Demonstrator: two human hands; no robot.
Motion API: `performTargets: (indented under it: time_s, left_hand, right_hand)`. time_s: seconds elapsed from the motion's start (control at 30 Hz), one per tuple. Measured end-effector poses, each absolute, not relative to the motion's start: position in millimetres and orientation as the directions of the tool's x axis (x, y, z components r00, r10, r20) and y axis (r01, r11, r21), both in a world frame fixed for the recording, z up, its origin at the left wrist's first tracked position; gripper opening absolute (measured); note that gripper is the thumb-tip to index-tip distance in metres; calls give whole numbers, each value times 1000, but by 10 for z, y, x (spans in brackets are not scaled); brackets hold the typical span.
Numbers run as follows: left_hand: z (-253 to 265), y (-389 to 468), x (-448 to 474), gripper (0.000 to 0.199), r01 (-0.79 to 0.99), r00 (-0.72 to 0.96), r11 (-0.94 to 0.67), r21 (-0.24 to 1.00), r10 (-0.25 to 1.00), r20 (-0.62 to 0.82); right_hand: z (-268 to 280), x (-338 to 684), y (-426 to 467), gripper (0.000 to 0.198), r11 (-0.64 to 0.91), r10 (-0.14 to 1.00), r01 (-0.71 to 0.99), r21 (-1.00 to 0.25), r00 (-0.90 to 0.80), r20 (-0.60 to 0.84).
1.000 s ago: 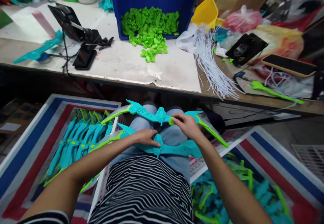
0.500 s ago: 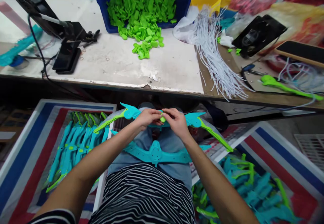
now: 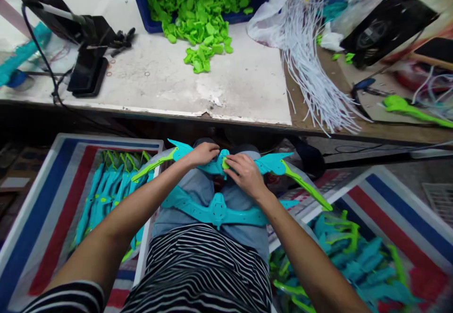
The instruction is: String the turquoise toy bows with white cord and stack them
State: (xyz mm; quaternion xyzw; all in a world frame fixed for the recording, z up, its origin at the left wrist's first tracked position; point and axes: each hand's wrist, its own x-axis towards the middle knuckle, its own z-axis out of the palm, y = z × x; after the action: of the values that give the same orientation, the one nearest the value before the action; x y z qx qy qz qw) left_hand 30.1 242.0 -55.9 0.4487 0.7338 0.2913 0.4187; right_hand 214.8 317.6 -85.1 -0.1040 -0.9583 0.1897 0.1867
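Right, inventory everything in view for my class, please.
Long worktable: one, worn white top, ahead
Open plastic bin: one, blue, on worktable
Heaped plastic pieces: uncountable, lime, in and before bin
Thin cords: many, white, worktable's right
Stand-like device: one, black, worktable's left
Fan-like device: one, black, worktable's right
Other clutter: uncounted, mixed colours, worktable's ends
Plastic crates holding bow parts: two, white, either side
Curved plastic bow frames: two, turquoise, over lap
Small plastic piece: one, lime, at far frame
Left hand: one, bare, at far frame
Right hand: one, bare, at small piece

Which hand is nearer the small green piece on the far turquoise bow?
Right: the right hand touches the green piece; the left hand is at the turquoise bow, left of the piece.
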Motion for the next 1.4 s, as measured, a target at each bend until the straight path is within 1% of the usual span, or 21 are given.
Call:
performTargets:
  time_s: [0.07,0.13,0.2,0.3,0.37,0.4,0.47,0.53,0.6,0.67,0.73,0.83,0.93,1.0,1.03,1.1,1.13,1.17,1.23,1.3,1.4]
  left_hand:
    - [-628,2475,275,27,457,-130,437,775,895,-427]
    - [-677,2525,269,28,475,-85,454,754,876,-474]
    - [-704,2565,268,28,477,-67,468,744,863,-500]
    - [-727,2602,262,29,462,-56,467,754,864,-501]
    - [-743,2612,259,33,446,-55,478,757,859,-510]
    - [-752,2612,261,34,438,-62,488,755,855,-516]
    - [-766,2606,273,34,416,-96,511,752,847,-523]
    - [-773,2591,294,32,379,-134,528,760,844,-520]
    - [-770,2571,316,33,342,-158,539,770,841,-518]
    - [-763,2556,328,32,334,-186,550,766,835,-518]
    - [-756,2553,327,29,359,-219,565,743,825,-521]
    - [-746,2565,301,28,414,-253,575,706,818,-517]
    - [-709,2558,286,29,465,-248,555,690,830,-500]
    - [-671,2512,321,32,505,-250,518,690,854,-457]
    - [-657,2471,359,34,538,-267,490,686,871,-412]
    - [-655,2359,479,35,641,-297,395,658,918,-263]
    - [-671,2293,552,36,704,-289,329,629,942,-170]
    - [-697,2227,627,37,763,-259,258,593,962,-86]
    - [-773,2116,755,48,843,-169,135,521,986,18]
    - [-855,2059,821,68,875,-107,75,479,994,38]
    - [-926,2081,805,89,889,-42,45,456,999,-17]
  right_hand:
    - [-918,2118,3159,29,919,266,128,-374,-899,347]
    - [-952,2095,3163,29,916,277,130,-380,-890,363]
    - [-962,2080,3183,28,900,300,137,-415,-885,357]
    - [-960,2068,3200,24,857,338,154,-491,-888,311]
    - [-960,2062,3183,25,799,411,207,-564,-873,263]
    - [-963,2057,3168,30,756,465,245,-607,-853,235]
    - [-972,2043,3143,48,647,579,332,-686,-799,160]
    - [-979,2013,3146,66,546,650,427,-721,-759,43]
    - [-977,1964,3188,75,482,660,521,-704,-745,-100]
    - [-971,1897,3252,74,452,629,574,-683,-747,-212]
    - [-968,1827,3311,72,435,594,590,-680,-756,-275]
    - [-966,1769,3339,72,438,564,591,-677,-767,-305]
    - [-896,1801,3304,68,536,526,548,-643,-812,-253]
    - [-773,1826,3295,58,652,489,489,-580,-855,-171]
    - [-687,1813,3312,48,707,468,446,-549,-877,-110]
    - [-483,1692,3408,27,787,436,349,-508,-898,59]
    - [-375,1572,3491,22,816,427,304,-492,-890,158]
    - [-272,1410,3595,24,838,425,273,-473,-870,251]
    - [-107,985,3844,26,866,440,276,-417,-816,374]
    - [-11,500,4095,24,856,491,347,-383,-778,393]
    - [50,-111,4352,35,810,577,474,-346,-749,326]
